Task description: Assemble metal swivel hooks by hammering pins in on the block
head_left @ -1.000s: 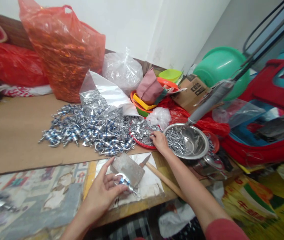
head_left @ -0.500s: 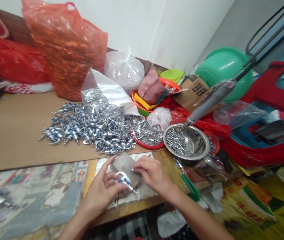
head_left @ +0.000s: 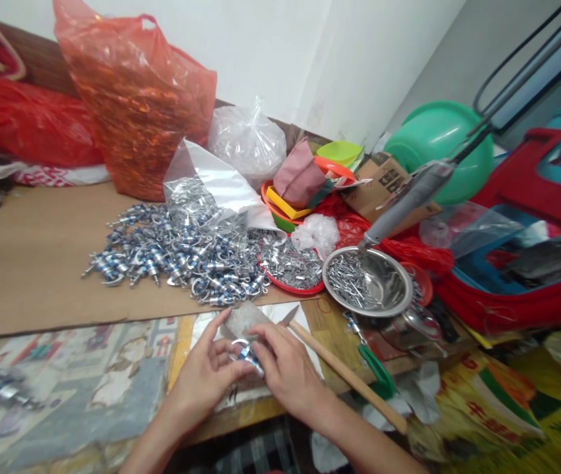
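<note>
My left hand (head_left: 206, 365) pinches a small silver-and-blue metal hook fitting (head_left: 245, 352) between thumb and fingers, its curved hook uppermost. My right hand (head_left: 285, 365) is closed over the fitting's other end, the fingers covering its lower part. Just behind the fitting stands a grey block (head_left: 245, 319), partly hidden by both hands. To the right of my right hand lies a hammer (head_left: 352, 375) with a long wooden handle; its head is partly hidden behind that hand.
A heap of similar hook fittings (head_left: 162, 253) covers the cardboard (head_left: 24, 263). Silver clips fill a red-rimmed tray (head_left: 293, 266), beside a steel bowl (head_left: 394, 280) of metal pins. A grey-handled tool (head_left: 403, 204) hangs above the bowl. Another blurred fitting (head_left: 1, 388) lies far left.
My right hand has come down from the block's side onto the hook fitting, covering its eye end. The hammer's wooden handle now shows beside it. The view has shifted slightly.
</note>
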Motion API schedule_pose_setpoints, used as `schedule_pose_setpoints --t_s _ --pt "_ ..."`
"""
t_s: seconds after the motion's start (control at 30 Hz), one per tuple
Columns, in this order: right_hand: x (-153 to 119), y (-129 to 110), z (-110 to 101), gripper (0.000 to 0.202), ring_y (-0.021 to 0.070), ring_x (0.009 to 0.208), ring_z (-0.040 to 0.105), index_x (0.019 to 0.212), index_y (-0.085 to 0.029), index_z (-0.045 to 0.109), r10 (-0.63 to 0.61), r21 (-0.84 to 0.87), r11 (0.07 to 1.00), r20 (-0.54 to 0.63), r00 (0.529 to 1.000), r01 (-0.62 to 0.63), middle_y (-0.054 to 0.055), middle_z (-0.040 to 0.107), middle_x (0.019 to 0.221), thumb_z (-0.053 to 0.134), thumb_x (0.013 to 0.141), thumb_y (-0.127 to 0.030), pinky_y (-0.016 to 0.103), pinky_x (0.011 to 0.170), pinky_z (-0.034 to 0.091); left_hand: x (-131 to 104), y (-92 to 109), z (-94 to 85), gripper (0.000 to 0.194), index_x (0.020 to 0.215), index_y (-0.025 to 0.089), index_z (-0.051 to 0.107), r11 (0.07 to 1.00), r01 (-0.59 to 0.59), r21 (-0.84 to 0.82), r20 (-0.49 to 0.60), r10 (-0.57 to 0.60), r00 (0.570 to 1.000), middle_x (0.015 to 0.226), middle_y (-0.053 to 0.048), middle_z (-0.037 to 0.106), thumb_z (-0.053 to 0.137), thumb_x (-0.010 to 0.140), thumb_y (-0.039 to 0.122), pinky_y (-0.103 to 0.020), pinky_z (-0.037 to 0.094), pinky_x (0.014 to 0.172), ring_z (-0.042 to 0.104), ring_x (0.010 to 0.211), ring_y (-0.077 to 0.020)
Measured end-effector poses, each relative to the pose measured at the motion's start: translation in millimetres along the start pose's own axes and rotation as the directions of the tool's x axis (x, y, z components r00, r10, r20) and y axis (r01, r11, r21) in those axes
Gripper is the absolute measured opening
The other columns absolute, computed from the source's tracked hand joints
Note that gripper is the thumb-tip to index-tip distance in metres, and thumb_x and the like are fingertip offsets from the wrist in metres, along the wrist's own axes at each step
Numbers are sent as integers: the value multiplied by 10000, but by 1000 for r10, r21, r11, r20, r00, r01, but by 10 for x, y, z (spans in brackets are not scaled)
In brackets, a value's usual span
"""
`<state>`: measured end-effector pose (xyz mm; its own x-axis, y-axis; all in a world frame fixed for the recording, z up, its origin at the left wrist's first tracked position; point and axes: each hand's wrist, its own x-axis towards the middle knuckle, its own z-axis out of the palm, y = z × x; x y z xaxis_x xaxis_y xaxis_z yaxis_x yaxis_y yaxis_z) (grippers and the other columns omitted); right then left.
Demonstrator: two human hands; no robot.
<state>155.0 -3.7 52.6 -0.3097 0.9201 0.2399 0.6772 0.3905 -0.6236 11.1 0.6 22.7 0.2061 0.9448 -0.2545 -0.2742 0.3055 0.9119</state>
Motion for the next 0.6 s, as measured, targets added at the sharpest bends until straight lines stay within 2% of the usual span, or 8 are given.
schedule_pose_setpoints --t_s 0.23,0.4,0.5,0.53,0.6 --pt "74 8 -21 203 129 680 528 915 -208 501 141 -38 990 120 983 -138 -22 568 711 441 755 -98 206 588 364 2 18 5 897 1288 160 222 999 4 35 -14 -3 1000 657 40 603 713 538 190 -254 479 630 597 634 -130" --pt "140 -33 -41 189 119 652 531 866 -214 515 160 -84 986 187 969 -147 -40 569 667 442 745 -87 200 569 331 -2 19 8 890 1286 162 218 1000 5 17 -3 -5 1000 662 36 608 709 543 177 -242 477 612 594 622 -124" --pt "166 -21 -53 179 114 618 536 874 -219 522 153 -50 988 210 966 -145 -50 567 642 453 752 -108 196 549 330 1 26 14 891 1283 161 220 1000 7 21 -5 -7 1000 652 41 605 710 539 178 -244 476 612 596 620 -125" --pt "158 13 -72 175 113 609 536 892 -220 520 140 -19 990 202 969 -139 -50 565 639 459 758 -126 194 544 338 3 27 16 894 1282 163 219 1000 9 19 -9 -9 1000 649 44 601 712 537 179 -246 476 614 597 620 -126" --pt "99 148 -141 162 117 619 544 932 -211 508 146 46 987 89 985 -151 -36 570 670 450 784 -181 196 553 370 6 25 19 894 1279 170 220 1000 16 10 -14 -16 1000 647 52 586 714 534 181 -249 477 611 593 612 -123"
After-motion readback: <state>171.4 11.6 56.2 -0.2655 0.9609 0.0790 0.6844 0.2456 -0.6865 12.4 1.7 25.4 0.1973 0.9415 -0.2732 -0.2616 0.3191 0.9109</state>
